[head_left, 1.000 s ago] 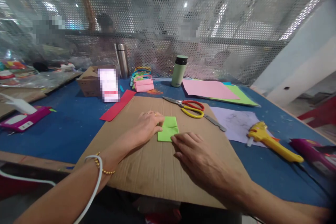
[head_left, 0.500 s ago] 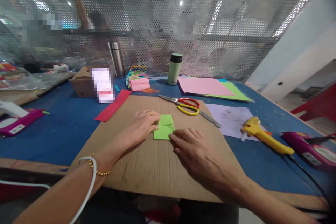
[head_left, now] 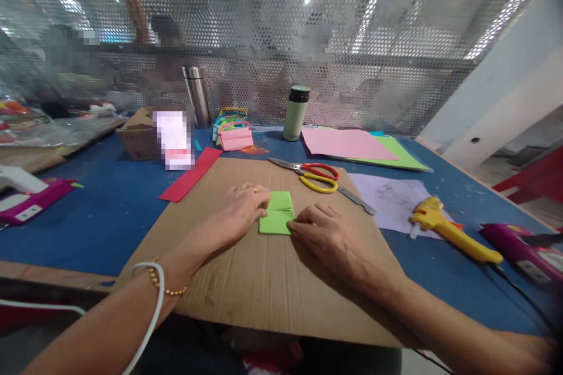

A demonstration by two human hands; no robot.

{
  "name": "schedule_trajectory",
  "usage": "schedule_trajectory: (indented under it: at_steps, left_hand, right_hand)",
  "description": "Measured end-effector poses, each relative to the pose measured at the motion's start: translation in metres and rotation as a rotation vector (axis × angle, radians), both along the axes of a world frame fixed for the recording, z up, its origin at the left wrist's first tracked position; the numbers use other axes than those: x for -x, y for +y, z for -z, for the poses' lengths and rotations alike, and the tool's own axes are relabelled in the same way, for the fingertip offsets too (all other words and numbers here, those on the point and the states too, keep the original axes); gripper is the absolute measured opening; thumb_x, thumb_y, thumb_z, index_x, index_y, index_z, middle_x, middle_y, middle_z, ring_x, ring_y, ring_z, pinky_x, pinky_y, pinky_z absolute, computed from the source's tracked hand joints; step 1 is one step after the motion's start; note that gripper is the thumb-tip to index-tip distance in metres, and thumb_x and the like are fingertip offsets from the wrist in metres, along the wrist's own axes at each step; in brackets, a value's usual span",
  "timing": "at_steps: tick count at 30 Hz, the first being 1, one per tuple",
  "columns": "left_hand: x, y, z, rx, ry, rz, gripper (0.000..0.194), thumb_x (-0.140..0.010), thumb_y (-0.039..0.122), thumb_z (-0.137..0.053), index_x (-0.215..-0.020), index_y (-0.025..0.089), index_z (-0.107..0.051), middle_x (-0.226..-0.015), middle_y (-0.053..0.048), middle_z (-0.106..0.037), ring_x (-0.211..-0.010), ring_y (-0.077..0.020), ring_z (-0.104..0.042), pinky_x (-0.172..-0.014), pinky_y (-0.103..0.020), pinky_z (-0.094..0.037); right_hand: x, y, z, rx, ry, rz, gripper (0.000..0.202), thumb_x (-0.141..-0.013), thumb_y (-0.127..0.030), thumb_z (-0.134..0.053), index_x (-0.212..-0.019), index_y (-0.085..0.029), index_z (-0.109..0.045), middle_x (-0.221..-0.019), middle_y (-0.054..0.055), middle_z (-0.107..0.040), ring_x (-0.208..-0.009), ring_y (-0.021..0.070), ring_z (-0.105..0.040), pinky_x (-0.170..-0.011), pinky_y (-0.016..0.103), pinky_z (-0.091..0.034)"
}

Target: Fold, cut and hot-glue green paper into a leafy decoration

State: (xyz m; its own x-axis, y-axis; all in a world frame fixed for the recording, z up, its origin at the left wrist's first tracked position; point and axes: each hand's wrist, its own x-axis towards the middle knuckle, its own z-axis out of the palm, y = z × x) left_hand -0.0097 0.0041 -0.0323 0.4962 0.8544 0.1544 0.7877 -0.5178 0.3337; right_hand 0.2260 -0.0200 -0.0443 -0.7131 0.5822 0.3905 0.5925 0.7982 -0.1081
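- Cardboard (head_left: 246,293) lies on the blue tabletop (head_left: 109,234) and reaches past its near edge.
- The green piece (head_left: 278,224) lies flat on the cardboard, near its middle and well in from its edges; a seam runs crosswise through it.
- The left hand (head_left: 241,211) rests at the piece's left edge, fingers bent and close together, thumb just below them; whether they grip or only press, I cannot tell.
- The right hand (head_left: 329,240) has its fingers narrowed together, tips touching the piece's near right corner; whether they pinch it, I cannot tell.
- Scissors (head_left: 319,179) with one red and one yellow handle lie towards the cardboard's far right corner, blades pointing left; a grey strip (head_left: 356,200) lies just beside them, along the right edge.
- A red strip (head_left: 191,176) lies slantwise by the cardboard's far left corner.
- Small bags (head_left: 236,139), a pink one in front, stand towards the tabletop's far edge, between a steel flask (head_left: 196,96) and a green flask (head_left: 294,117).
- A yellow glue gun (head_left: 453,237) lies towards the tabletop's right edge, its nozzle over a lilac sheet (head_left: 387,193).
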Motion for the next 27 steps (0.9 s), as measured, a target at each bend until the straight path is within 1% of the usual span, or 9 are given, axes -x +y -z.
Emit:
schedule_trajectory:
  at_steps: [3,6,9,11,14,18,23,27]
  left_hand:
    - [0.001,0.002,0.003,-0.012,-0.011,0.008,0.007,-0.095,0.017,-0.056,-0.092,0.021,-0.06,-0.109,-0.006,-0.068,-0.107,-0.0244,-0.06,-0.093,-0.039,-0.044]
    - [0.001,0.001,0.003,-0.01,-0.008,0.002,0.007,-0.096,0.02,-0.055,-0.091,0.021,-0.06,-0.11,-0.006,-0.068,-0.109,-0.025,-0.06,-0.094,-0.04,-0.044]
    - [-0.001,-0.003,-0.003,0.025,-0.003,-0.028,0.014,-0.095,0.033,-0.059,-0.089,0.021,-0.057,-0.108,-0.007,-0.067,-0.105,-0.0265,-0.06,-0.089,-0.04,-0.045]
    - [-0.002,-0.008,-0.007,0.05,0.007,-0.04,0.021,-0.091,0.04,-0.065,-0.091,0.021,-0.056,-0.11,-0.007,-0.066,-0.105,-0.0273,-0.059,-0.088,-0.04,-0.046]
    - [-0.004,-0.013,-0.01,0.058,0.027,-0.045,0.024,-0.089,0.038,-0.068,-0.1,0.022,-0.054,-0.117,-0.008,-0.064,-0.111,-0.0281,-0.058,-0.091,-0.04,-0.045]
    - [-0.005,-0.016,-0.012,0.067,0.052,-0.046,0.024,-0.09,0.036,-0.069,-0.102,0.022,-0.053,-0.121,-0.009,-0.063,-0.113,-0.0283,-0.058,-0.093,-0.04,-0.044]
    - [-0.007,-0.017,-0.014,0.083,0.059,-0.045,0.023,-0.091,0.033,-0.068,-0.104,0.021,-0.053,-0.127,-0.011,-0.061,-0.119,-0.0283,-0.056,-0.097,-0.041,-0.043]
    - [-0.007,-0.018,-0.014,0.084,0.062,-0.047,0.026,-0.092,0.036,-0.066,-0.109,0.021,-0.053,-0.134,-0.012,-0.059,-0.124,-0.0296,-0.054,-0.1,-0.042,-0.042]
  right_hand:
    - [-0.001,-0.001,-0.001,0.009,-0.038,0.014,0.023,-0.101,-0.011,-0.051,-0.09,-0.016,-0.071,-0.091,0.008,-0.063,-0.085,0.0201,-0.052,-0.077,0.034,-0.043]
    - [-0.001,-0.003,-0.003,0.039,-0.064,0.027,0.02,-0.1,-0.012,-0.054,-0.09,-0.016,-0.07,-0.093,0.008,-0.062,-0.087,0.0205,-0.051,-0.079,0.035,-0.042]
    - [-0.001,-0.005,-0.004,0.039,-0.06,0.03,0.018,-0.1,-0.012,-0.055,-0.09,-0.017,-0.07,-0.094,0.008,-0.063,-0.089,0.0205,-0.052,-0.081,0.035,-0.042]
    - [-0.001,-0.005,-0.003,0.033,-0.052,0.032,0.019,-0.1,-0.013,-0.054,-0.091,-0.017,-0.07,-0.095,0.008,-0.063,-0.09,0.0205,-0.052,-0.081,0.036,-0.042]
    - [-0.002,-0.004,-0.001,0.027,-0.049,0.032,0.019,-0.1,-0.014,-0.054,-0.091,-0.018,-0.07,-0.095,0.008,-0.063,-0.09,0.0206,-0.052,-0.081,0.036,-0.042]
    - [-0.002,-0.007,0.0,0.023,-0.07,0.034,0.02,-0.101,-0.013,-0.051,-0.092,-0.018,-0.069,-0.095,0.008,-0.063,-0.09,0.0214,-0.052,-0.081,0.037,-0.042]
    - [0.005,-0.026,-0.003,-0.059,-0.112,0.066,0.018,-0.099,-0.013,-0.048,-0.102,-0.016,-0.065,-0.099,0.012,-0.064,-0.092,0.0242,-0.054,-0.082,0.041,-0.041]
    - [0.01,-0.037,-0.005,-0.014,-0.142,0.047,0.018,-0.1,-0.017,-0.047,-0.098,-0.016,-0.064,-0.093,0.009,-0.064,-0.085,0.0231,-0.053,-0.079,0.041,-0.04]
